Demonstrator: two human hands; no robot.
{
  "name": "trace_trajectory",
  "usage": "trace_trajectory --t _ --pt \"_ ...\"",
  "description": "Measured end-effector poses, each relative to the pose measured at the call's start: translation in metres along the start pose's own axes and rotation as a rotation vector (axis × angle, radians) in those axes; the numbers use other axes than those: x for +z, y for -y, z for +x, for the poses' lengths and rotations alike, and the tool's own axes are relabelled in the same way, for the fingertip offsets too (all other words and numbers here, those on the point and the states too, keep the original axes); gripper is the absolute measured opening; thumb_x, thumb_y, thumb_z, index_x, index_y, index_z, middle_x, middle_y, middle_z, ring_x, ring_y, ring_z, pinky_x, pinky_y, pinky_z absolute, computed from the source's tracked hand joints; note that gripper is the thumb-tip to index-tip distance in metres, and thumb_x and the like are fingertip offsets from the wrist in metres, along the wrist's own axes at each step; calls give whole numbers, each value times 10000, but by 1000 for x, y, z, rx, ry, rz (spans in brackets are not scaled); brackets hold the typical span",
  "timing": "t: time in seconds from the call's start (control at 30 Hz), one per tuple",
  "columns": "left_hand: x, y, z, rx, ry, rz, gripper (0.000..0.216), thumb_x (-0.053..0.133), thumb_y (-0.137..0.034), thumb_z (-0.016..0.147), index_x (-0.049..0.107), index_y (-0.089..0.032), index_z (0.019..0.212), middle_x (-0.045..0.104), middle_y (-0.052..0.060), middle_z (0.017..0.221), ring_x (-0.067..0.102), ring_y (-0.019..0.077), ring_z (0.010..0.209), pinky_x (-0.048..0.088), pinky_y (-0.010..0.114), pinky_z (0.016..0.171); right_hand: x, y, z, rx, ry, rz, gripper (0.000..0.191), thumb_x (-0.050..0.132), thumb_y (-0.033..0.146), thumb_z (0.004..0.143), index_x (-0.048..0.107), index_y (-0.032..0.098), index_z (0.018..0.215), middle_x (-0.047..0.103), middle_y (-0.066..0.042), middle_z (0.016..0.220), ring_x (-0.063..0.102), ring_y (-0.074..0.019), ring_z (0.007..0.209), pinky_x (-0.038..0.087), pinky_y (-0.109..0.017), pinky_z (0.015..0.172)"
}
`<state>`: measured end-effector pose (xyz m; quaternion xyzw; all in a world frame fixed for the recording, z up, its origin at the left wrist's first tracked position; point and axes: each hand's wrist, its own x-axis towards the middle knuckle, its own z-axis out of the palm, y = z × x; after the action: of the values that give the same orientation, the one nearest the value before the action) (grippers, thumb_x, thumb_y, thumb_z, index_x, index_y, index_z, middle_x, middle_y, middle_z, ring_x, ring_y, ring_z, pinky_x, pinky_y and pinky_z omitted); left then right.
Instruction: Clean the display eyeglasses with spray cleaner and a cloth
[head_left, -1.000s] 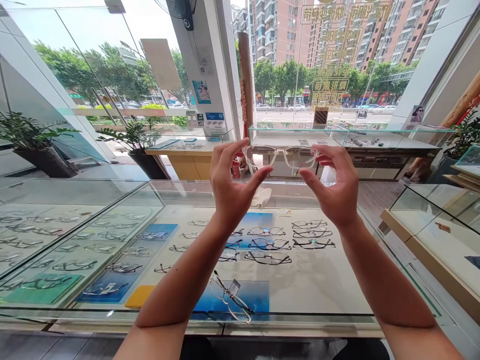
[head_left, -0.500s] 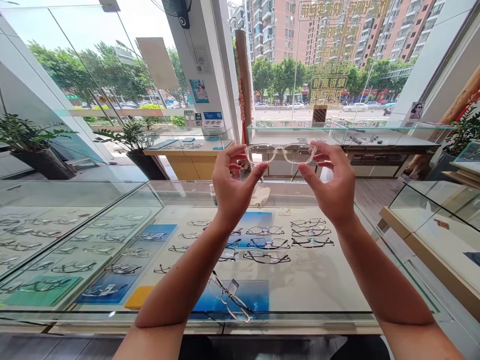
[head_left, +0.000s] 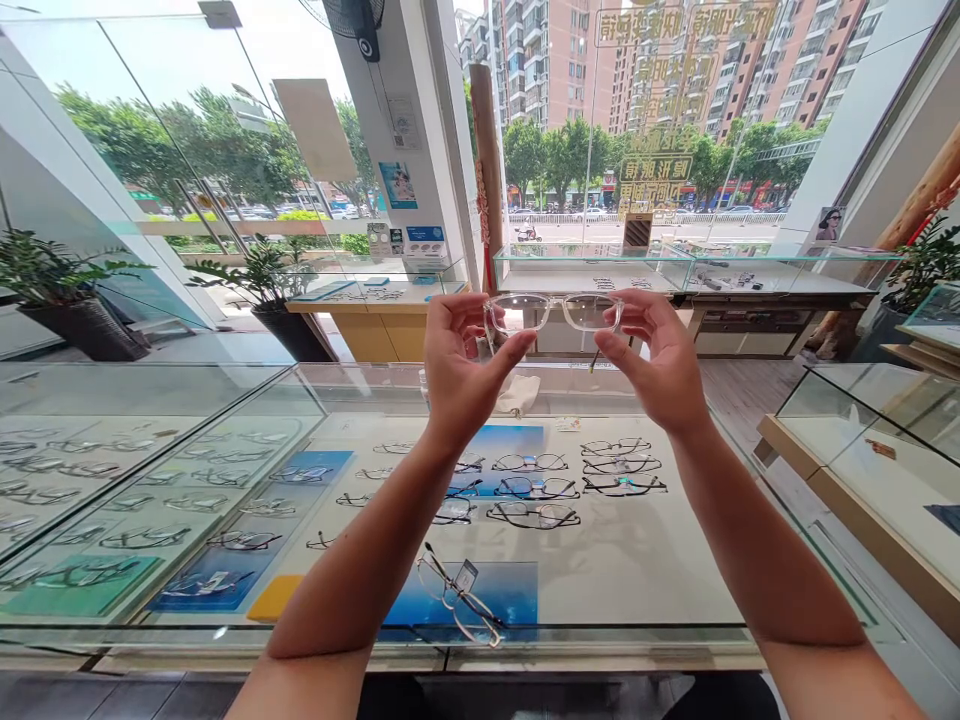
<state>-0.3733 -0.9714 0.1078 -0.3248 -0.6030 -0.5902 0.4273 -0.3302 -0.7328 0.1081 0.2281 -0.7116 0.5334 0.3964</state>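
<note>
The left hand [head_left: 459, 372] and the right hand [head_left: 660, 365] each pinch one end of the clear-framed glasses [head_left: 553, 312], holding them level in the air above the glass display counter [head_left: 675, 560], where metal-framed glasses [head_left: 459, 595] lie.

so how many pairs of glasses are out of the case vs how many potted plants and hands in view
clear-framed glasses, held up by left hand and right hand: 1
thin-framed glasses with a tag, lying on top of the glass counter: 1
potted plants: 3
hands: 2
total: 7
</note>
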Motion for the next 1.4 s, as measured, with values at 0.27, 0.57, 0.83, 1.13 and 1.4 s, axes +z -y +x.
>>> trace_trajectory --t 0.27,0.57,0.83,1.13,1.4 --pt "1 -2 -3 74 -63 103 662 998 -612 785 641 -290 1240 638 31 1152 678 212 1065 547 366 901 5 -6 -2 78 11 27 533 842 637 935 694 334 1347 784 -63 1332 744 -284 1266 611 -528 1124" --pt "-1 -9 -3 81 -101 198 675 992 -664 758 682 -289 1226 657 50 1215 663 242 1107 555 406 972 8 2 -5 -76 -112 -195 490 799 610 978 715 322 1365 747 -72 1329 739 -267 1180 643 -495 996" --pt "-1 -11 0 6 -108 232 615 979 -629 792 722 -276 1225 711 65 1201 666 231 1076 559 386 937 6 8 -5 -187 -155 -290 396 752 538 1029 754 335 1369 769 -61 1260 739 -270 1128 643 -518 986" --pt "0 -13 -2 -61 -101 213 572 974 -604 809 748 -287 1227 730 77 1198 675 236 1077 568 351 835 8 12 -8 -225 -224 -315 370 746 525 1039 738 320 1347 797 -62 1230 750 -280 1108 633 -533 994" --pt "1 -11 -2 -63 -125 216 568 967 -611 814 767 -283 1232 766 68 1174 698 218 1037 562 343 841 10 16 -8 -242 -250 -302 291 766 499 1027 720 320 1251 792 -51 1219 742 -276 1093 627 -516 980"
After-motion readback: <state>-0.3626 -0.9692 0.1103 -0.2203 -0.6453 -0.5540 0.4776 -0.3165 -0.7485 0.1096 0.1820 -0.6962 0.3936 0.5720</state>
